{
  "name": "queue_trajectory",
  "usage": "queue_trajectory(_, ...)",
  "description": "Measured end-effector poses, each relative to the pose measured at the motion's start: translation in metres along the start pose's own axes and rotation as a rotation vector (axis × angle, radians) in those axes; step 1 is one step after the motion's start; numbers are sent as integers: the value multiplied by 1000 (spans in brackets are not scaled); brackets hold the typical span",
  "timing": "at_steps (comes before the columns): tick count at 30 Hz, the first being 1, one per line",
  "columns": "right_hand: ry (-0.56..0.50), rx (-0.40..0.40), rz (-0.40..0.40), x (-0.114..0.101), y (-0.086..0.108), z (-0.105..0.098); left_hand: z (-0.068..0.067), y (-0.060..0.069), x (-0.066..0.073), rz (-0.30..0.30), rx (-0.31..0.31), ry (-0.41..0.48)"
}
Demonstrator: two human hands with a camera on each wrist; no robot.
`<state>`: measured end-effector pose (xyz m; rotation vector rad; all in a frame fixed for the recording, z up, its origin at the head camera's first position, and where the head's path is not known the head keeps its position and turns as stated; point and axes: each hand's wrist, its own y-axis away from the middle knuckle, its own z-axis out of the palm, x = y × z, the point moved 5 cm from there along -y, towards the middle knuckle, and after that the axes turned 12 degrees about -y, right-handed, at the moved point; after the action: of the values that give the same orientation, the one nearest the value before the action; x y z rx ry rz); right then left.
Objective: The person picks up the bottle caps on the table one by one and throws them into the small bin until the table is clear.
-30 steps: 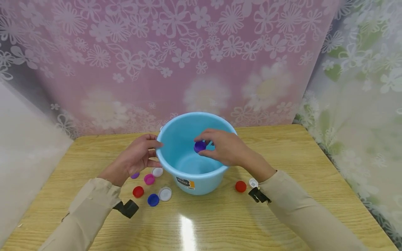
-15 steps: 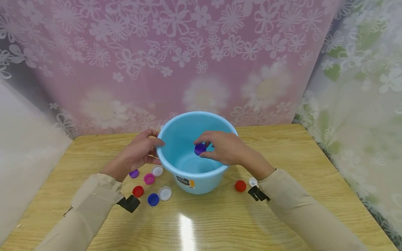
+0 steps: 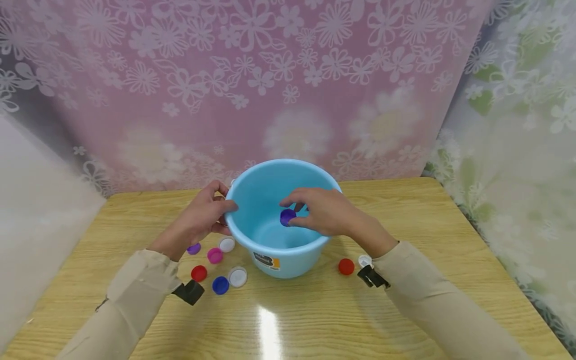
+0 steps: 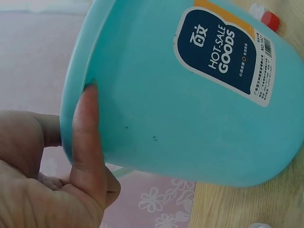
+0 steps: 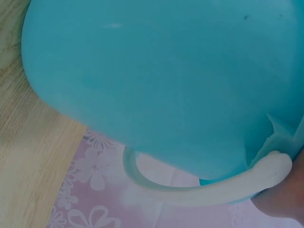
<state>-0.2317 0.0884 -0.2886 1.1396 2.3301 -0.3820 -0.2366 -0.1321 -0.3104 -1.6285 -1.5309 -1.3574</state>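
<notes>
A light blue bucket (image 3: 279,257) stands upright on the table. At its left rim my left hand (image 3: 200,215) grips the edge, thumb over the inside; in the left wrist view the fingers of the left hand (image 4: 88,142) lie on both sides of the rim. Over the bucket's opening, my right hand (image 3: 326,212) holds a purple cap (image 3: 286,217) by thumb and fingertips. The right wrist view shows the bucket's outer wall (image 5: 142,85) and its white handle (image 5: 213,191), with only part of the right hand (image 5: 285,194) at the edge.
Left of the bucket lie a purple cap (image 3: 194,248), a pink cap (image 3: 215,255), a red cap (image 3: 199,273), a blue cap (image 3: 220,285) and white caps (image 3: 237,276). On its right are a red cap (image 3: 346,266) and a white cap (image 3: 365,260). Floral cloth (image 3: 288,100) hangs behind.
The purple cap in my right hand sits slightly lower than before, over the bucket's opening. My left hand has shifted a little up along the rim.
</notes>
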Motion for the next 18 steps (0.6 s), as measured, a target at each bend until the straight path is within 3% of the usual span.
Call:
queue_trajectory(5, -45, 62, -30, 0, 3, -3, 0, 0, 0, 20, 47, -73)
queue_trajectory(10, -107, 143, -123, 0, 7, -6, 1, -1, 0, 42, 108, -119)
queue_trajectory(15, -197, 240, -286, 2, 10, -12, 4, -1, -2, 29, 129, -57)
queue_trajectory(18, -218, 323, -325, 7, 16, -20, 5, -2, -5, 11, 136, 3)
